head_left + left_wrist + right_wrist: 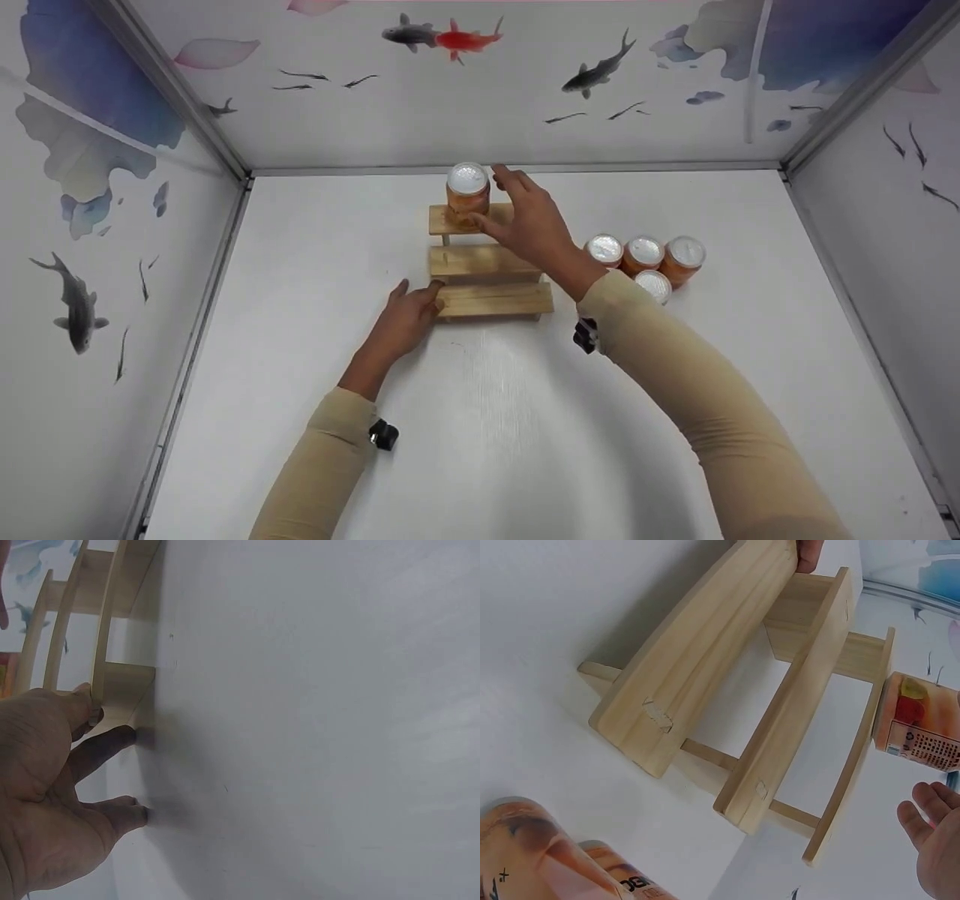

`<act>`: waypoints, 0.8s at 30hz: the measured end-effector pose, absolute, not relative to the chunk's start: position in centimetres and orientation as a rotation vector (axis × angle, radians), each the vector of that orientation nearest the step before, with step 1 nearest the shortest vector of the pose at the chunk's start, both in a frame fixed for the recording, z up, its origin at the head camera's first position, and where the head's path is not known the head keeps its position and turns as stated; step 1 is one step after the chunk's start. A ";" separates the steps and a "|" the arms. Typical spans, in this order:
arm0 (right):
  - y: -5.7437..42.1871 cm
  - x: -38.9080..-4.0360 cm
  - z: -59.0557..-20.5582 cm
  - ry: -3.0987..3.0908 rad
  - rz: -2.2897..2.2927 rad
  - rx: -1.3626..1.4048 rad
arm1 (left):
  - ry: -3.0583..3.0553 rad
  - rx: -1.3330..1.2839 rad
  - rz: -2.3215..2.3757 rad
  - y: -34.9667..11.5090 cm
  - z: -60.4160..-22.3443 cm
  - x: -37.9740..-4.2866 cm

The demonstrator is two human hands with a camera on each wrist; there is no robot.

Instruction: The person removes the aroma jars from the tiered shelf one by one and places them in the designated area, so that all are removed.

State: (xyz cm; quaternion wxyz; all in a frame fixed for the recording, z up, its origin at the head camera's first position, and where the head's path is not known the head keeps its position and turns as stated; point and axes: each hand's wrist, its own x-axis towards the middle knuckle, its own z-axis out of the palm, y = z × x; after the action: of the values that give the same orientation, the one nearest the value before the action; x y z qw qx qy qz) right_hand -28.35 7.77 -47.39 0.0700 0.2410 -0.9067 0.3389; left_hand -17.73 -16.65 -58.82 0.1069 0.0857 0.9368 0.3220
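Note:
A three-step wooden display rack [491, 300] stands on the white table. On the left of its top step sits an upright jar [468, 187] with an orange fruit-printed label and a pale lid. My right hand [532, 221] is just right of this jar, thumb and fingers spread; the right wrist view shows a gap between the fingers [930, 814] and the jar [919, 722]. At the lowest step's left end, my left hand [409, 319] pinches the board. Seen from the left wrist, its thumb and a finger meet the board edge, while other fingers [105, 750] extend toward the tabletop.
Several similar jars [684, 259] stand grouped to the right of the rack, partly behind my right forearm. White panels printed with fish [596, 71] enclose the table [315, 247] at the back and sides.

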 end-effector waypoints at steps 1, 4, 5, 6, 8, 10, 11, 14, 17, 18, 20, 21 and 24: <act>7.7 -28.4 -47.4 -2.728 1.020 0.724 | 2.761 0.255 0.946 -16.6 -58.8 -17.7; 7.4 -28.5 -47.4 -2.730 1.017 0.718 | 2.772 0.263 0.944 -16.6 -59.0 -17.8; 7.3 -28.5 -47.5 -2.729 1.019 0.717 | 2.776 0.267 0.942 -16.6 -59.1 -17.8; 7.2 -28.6 -47.5 -2.727 1.022 0.717 | 2.779 0.268 0.942 -16.6 -59.1 -17.8; 7.0 -28.6 -47.5 -2.724 1.022 0.723 | 2.779 0.264 0.942 -16.6 -59.2 -17.8; 6.8 -28.6 -47.6 -2.719 1.017 0.730 | 2.773 0.254 0.941 -16.5 -59.1 -17.8; 6.7 -28.7 -47.6 -2.718 1.012 0.733 | 2.768 0.250 0.942 -16.5 -59.1 -17.8; 6.5 -28.7 -47.6 -2.725 0.987 0.731 | 2.757 0.236 0.945 -16.5 -59.0 -17.7; 6.2 -28.8 -47.6 -2.728 0.980 0.728 | 2.765 0.243 0.960 -16.7 -59.4 -17.7; 6.1 -28.8 -47.6 -2.727 0.978 0.726 | 2.764 0.241 0.966 -16.7 -59.4 -17.7; 6.0 -28.9 -47.7 -2.717 0.982 0.728 | 2.762 0.252 0.986 -16.8 -59.5 -17.7; 5.9 -29.0 -47.7 -2.712 0.985 0.730 | 2.759 0.256 0.997 -16.9 -59.7 -17.8; 5.7 -29.1 -47.8 -2.699 0.993 0.738 | 2.760 0.276 1.025 -17.2 -60.9 -18.3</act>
State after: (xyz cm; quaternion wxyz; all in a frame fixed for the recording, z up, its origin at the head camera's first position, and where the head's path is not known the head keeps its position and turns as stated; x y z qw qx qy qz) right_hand -29.07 5.73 -47.80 0.0859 0.2477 -0.9057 0.3331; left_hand -18.31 -17.20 -60.88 0.0920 0.0929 0.9295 0.3450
